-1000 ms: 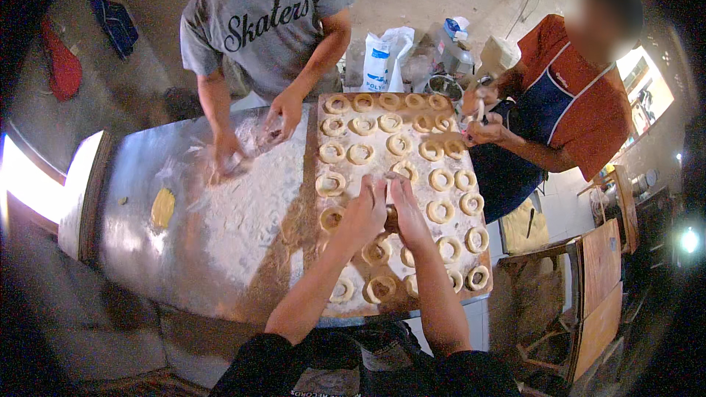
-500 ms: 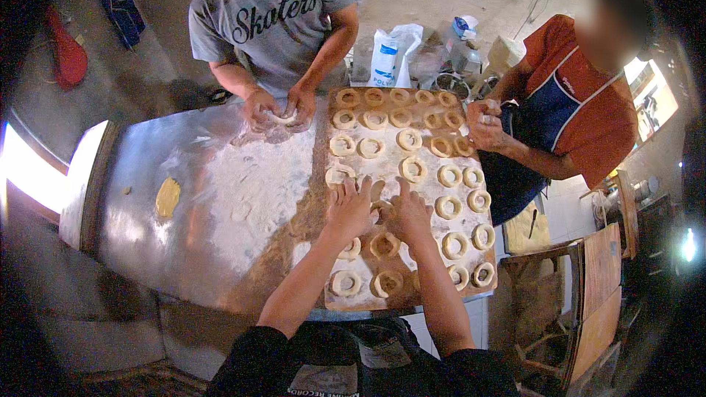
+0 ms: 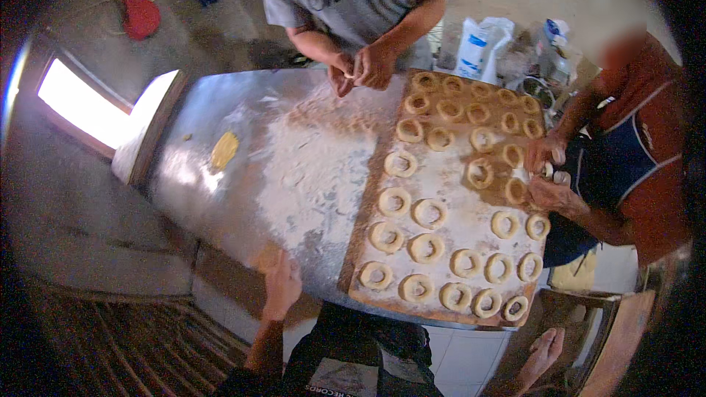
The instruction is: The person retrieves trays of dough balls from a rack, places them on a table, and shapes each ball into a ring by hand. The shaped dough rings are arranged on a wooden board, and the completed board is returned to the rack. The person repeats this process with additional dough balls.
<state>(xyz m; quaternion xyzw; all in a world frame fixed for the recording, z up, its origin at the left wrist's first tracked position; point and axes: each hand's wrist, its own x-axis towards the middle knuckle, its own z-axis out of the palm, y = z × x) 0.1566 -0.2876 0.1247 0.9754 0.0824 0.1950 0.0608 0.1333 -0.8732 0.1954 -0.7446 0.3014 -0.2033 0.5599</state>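
Note:
My left hand (image 3: 283, 283) is at the near edge of the metal table (image 3: 198, 198), fingers apart and loosely bent, touching or just beside the edge near the flour patch (image 3: 312, 176). My right hand (image 3: 543, 355) is low at the right, beyond the near corner of the wooden board (image 3: 463, 202), its fingers curled; anything inside them is hidden. Rows of dough rings (image 3: 426, 248) lie on the floured board. A flattened yellow lump (image 3: 224, 150) sits on the left of the metal surface.
A grey-shirted person (image 3: 353, 11) pinches pale dough at the far edge; another in an orange top and blue apron (image 3: 632, 154) works at the board's right side. A white sack (image 3: 474, 51) stands behind the board. A wooden stand (image 3: 625, 334) is at lower right.
Both my hands have left the rings, the left moving toward the table's near edge, the right down and right. The view has shifted. The grey-shirted person has brought both hands together on dough.

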